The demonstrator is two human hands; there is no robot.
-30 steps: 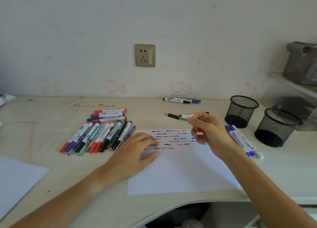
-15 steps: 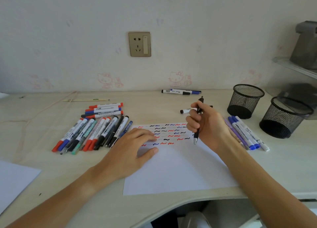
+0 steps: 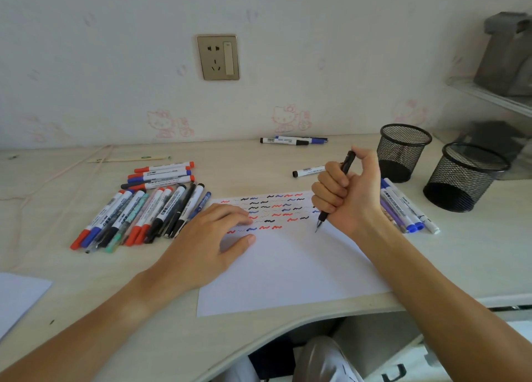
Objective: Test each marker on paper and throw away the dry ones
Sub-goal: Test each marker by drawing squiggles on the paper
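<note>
At the far left a spare sheet (image 3: 20, 298) lay at the desk (image 3: 72, 324) edge. Right of it sat the pile (image 3: 138, 212) of markers, mostly fanned with their caps toward the person, a few laid crosswise behind. The left hand (image 3: 210, 240) lay flat, fingers straight, pressing the left part of the paper (image 3: 288, 272) just beside that pile. Rows of red, blue and black squiggles (image 3: 273, 209) filled the paper's far half; its near half was blank.

Right of the squiggles the right hand (image 3: 345, 197) gripped a black pen (image 3: 347, 163) in a fist, thumb up by its top end. The pen stood close to upright, its top tilted away and to the right, its tip (image 3: 317, 229) pointing down at the paper near the right end of the lowest rows. Whether the tip touched the sheet could not be told. A test stroke would likely start there, with the blank paper just nearer the person and the left hand well placed to steady the sheet.

A lone marker (image 3: 308, 171) lay behind the fist and two more (image 3: 290, 141) by the wall. Right of the hand lay a row of blue markers (image 3: 403, 209), then two mesh cups (image 3: 403, 151).
</note>
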